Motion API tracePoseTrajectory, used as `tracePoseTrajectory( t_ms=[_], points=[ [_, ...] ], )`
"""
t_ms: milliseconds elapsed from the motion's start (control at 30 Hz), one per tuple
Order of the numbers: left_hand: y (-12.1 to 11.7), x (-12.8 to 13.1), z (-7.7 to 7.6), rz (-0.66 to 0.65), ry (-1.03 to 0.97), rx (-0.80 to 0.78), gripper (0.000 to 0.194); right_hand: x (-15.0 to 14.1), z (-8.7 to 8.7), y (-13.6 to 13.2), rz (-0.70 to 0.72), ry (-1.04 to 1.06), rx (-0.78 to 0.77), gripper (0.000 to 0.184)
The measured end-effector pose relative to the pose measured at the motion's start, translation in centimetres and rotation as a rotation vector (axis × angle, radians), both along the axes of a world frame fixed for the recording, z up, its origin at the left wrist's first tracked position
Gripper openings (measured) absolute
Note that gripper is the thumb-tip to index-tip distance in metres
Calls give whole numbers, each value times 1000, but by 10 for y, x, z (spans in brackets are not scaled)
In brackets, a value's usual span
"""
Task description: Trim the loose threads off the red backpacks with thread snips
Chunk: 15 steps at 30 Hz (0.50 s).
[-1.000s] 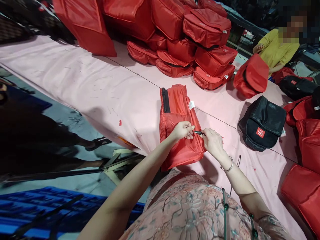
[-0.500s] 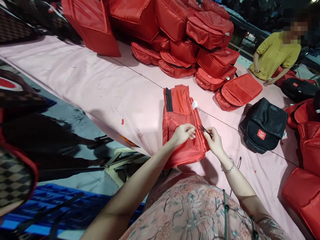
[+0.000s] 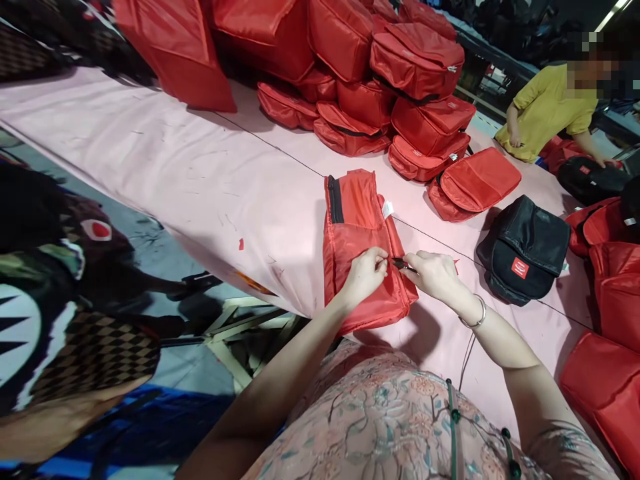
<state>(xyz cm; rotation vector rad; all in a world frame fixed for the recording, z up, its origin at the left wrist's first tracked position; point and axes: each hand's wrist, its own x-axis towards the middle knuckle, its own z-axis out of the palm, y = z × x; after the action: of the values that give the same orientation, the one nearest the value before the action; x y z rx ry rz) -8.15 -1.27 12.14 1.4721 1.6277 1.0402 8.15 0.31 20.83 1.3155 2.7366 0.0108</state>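
A red fabric bag point(image 3: 357, 200) lies on the table in front of me, with a black zipper strip near its far end and a white tag at its right side. My left hand point(image 3: 367, 272) is over the bag, its fingertips pinched at the right-hand seam. What they pinch, bag edge or loose thread, is too small to make out. From the right, my right hand point(image 3: 434, 273) grips small dark thread snips point(image 3: 404, 265). Their tips point at the seam, close beside my left fingertips.
Red bags point(image 3: 417, 60) are stacked at the back of the pink-covered table point(image 3: 125, 147). A black bag point(image 3: 525, 250) stands to the right, near more red bags point(image 3: 605, 380). Across the table is a co-worker in yellow point(image 3: 545, 107); another person's arm point(image 3: 65, 413) shows at lower left.
The snips drew back from the seam, then returned to it. The co-worker set down a red bag and reached to a black one. Someone has come into view at the left.
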Motion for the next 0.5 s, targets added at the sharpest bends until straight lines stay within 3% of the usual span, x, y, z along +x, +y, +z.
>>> tracePoseTrajectory(
  t_ms=[200, 500],
  points=[
    [0, -1, 0, -9, -33, -26, 16, -16, 4, 1, 54, -81, 16, 34],
    [1, -3, 1, -7, -255, -107, 14, -1, -12, 2, -44, 281, -40, 28]
  ],
)
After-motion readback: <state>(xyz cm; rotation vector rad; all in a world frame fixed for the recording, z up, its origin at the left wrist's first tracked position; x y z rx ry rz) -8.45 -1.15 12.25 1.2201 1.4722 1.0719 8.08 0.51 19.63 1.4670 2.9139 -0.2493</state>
